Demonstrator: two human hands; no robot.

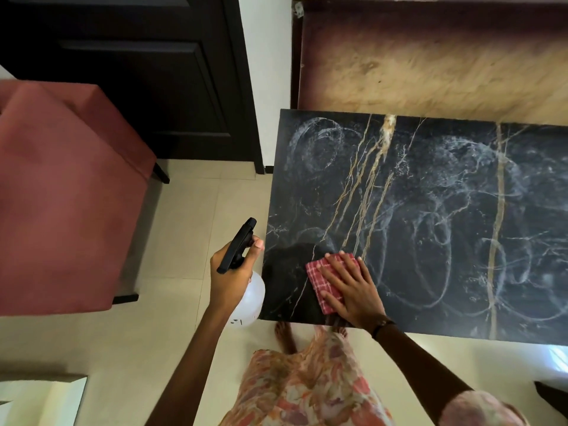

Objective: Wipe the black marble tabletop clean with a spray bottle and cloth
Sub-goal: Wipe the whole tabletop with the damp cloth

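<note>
Item, nearest: a red checked cloth [325,281] is being pressed flat onto the black marble tabletop [430,210] by the right hand [350,290], fingers straight and spread, close to the near edge and toward the near left corner. Item, just off the left edge of the tabletop: a spray bottle [246,272], translucent white body with black trigger head, is being held over the floor by the left hand [230,272], fingers curled round its neck and the nozzle being pointed away from the person. Item, the tabletop surface: a small dark patch around the cloth at the near left corner is appearing clean and free of streaks; whitish looping smears are being shown across the middle, the right side and up to the far left corner. Judged progress: wiping is being counted as only just begun, with most of the surface remaining to be covered. Item, beyond and left: a red upholstered chair [61,195] is being seen on the tiled floor, well apart from the tabletop.
</note>
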